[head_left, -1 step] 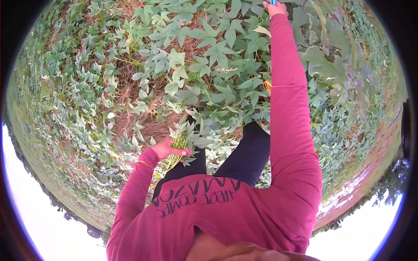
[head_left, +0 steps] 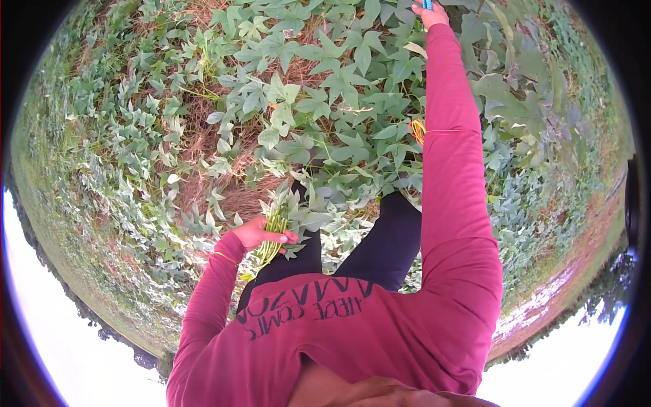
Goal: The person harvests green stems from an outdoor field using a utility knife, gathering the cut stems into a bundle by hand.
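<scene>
Close to my body, my left hand [head_left: 255, 233] is wrapped round a bunch of cut leafy green stems [head_left: 274, 227], with leaves fanning out beyond the fingers. A thin orange band circles that wrist. Far ahead at the upper edge, my stretched-out right hand [head_left: 434, 13] grips a small blue object [head_left: 427, 4], cut off by the frame, so its kind does not show. Lobed green vine leaves [head_left: 366, 47] surround that hand. Several yellow and red rubber bands [head_left: 417, 131] hang at my right sleeve, held by a band round the forearm.
Low leafy vines [head_left: 129, 136] spread over the ground on all sides. Dry brown straw [head_left: 207, 132] shows between them. Larger broad-leaved plants [head_left: 508, 95] stand to the right of my right arm. My legs [head_left: 383, 237] stand among the vines.
My right hand and forearm have shifted slightly to the right and back toward me, and more of the rubber bands shows. The left hand keeps its hold on the stems.
</scene>
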The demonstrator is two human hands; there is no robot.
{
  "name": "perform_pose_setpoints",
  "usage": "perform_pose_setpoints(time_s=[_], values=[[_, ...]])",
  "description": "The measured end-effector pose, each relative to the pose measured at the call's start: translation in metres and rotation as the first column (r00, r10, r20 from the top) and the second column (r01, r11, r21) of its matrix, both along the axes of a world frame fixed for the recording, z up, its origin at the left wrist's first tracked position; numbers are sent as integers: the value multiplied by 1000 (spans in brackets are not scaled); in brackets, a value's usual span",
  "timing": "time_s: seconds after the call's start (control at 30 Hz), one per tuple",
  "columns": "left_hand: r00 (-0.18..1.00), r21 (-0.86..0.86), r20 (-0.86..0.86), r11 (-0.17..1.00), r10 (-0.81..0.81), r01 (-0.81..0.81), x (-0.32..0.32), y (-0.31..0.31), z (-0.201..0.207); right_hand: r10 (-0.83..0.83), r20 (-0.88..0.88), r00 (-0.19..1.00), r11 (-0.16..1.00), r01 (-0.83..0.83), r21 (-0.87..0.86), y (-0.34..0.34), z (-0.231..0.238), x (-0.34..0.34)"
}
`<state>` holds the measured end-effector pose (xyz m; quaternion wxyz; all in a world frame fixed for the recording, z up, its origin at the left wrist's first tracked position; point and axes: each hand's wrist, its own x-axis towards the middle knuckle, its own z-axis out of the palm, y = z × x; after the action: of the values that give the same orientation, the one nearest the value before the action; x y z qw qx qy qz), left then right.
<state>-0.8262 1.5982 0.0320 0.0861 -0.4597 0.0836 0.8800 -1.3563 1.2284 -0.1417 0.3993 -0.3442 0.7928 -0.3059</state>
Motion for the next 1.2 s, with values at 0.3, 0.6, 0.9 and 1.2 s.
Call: perform_pose_setpoints(time_s=[0.3,0.6,0.9,1.2], values=[[903,-265,321,942,286,-205,20,-84,-32,568,93,818,786,-506,-354,280,105,271],[927,-397,207,840,-312,371,-186,-94,-79,181,356,917,948,-67,-312,441,184,298],[912,-349,197,843,-361,409,-161,-71,-69,-534,254,806,845,495,205,481,216,165],[865,-365,161,786,-475,499,-176,-77,-40,262,-267,927,701,8,713,461,43,117]])
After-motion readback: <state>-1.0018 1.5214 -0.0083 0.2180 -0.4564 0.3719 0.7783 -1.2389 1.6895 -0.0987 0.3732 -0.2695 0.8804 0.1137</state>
